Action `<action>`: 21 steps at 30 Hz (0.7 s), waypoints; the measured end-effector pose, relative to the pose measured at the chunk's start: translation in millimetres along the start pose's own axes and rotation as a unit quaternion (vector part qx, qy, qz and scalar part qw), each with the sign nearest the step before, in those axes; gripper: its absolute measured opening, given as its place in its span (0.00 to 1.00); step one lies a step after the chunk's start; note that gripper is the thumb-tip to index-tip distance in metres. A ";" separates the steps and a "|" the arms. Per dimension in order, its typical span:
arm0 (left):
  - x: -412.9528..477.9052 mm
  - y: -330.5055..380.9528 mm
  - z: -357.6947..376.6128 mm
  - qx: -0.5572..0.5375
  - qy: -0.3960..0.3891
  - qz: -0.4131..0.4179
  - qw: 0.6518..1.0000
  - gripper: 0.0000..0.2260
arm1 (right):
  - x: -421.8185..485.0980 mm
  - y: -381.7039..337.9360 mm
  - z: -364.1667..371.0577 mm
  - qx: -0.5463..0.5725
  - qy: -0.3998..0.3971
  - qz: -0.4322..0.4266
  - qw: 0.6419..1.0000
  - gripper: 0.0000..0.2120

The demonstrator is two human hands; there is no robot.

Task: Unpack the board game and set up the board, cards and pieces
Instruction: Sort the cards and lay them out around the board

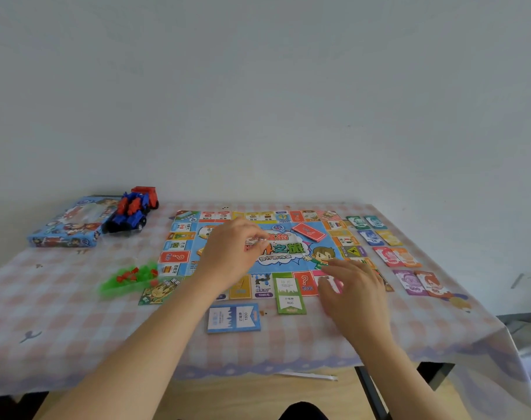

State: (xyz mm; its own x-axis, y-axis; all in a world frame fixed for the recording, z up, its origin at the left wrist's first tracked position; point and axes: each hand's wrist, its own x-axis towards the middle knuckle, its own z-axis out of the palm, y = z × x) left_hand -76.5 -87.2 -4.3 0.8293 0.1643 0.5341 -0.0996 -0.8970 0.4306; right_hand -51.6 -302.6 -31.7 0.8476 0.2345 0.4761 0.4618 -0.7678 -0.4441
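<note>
Board (288, 262) lies unfolded mid-frame on the worktop (76, 313): blue centre, coloured squares round its rim, a red card deck (308, 232) at its upper right. Money notes (388, 256) sit in rows to its right, likely for easy reach. Left hand (230, 253) hovers curled over the title; pinching anything? Cannot tell. Right hand (355, 289), fingers relaxed, touches a pink card (320, 273) at the lower edge, probably to place it.

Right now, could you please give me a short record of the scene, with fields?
board: flat on the table
red cards: stacked on the board
money: rows right of the board
blue card, green card: board's near edge
bag of pieces: left of board
box: far left, toy truck at its right end
left hand: over board centre, grip unclear
right hand: fingers spread, over board's near right part
</note>
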 end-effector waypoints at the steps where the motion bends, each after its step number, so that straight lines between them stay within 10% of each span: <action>1: 2.2 -5.2 -7.7 0.007 -0.005 -0.009 1.000 0.09 | 7.6 -6.7 1.3 0.004 0.004 -0.004 1.000 0.12; 15: 0.4 -67.0 -120.3 -0.030 -0.025 -0.154 0.987 0.13 | 87.9 -92.1 18.9 0.119 -0.081 -0.014 0.990 0.12; 21: -38.8 -95.4 -145.5 0.084 -0.275 -0.252 0.924 0.44 | 83.4 -105.3 32.0 0.116 -0.104 -0.035 0.987 0.12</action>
State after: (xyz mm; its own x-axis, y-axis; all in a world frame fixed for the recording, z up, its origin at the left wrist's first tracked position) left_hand -179.2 51.8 39.7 0.9057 0.3864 -0.1744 0.4239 -0.8222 0.3799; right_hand -21.2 -183.1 30.4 0.8359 0.4180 0.3558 0.5478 -0.5946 -0.5885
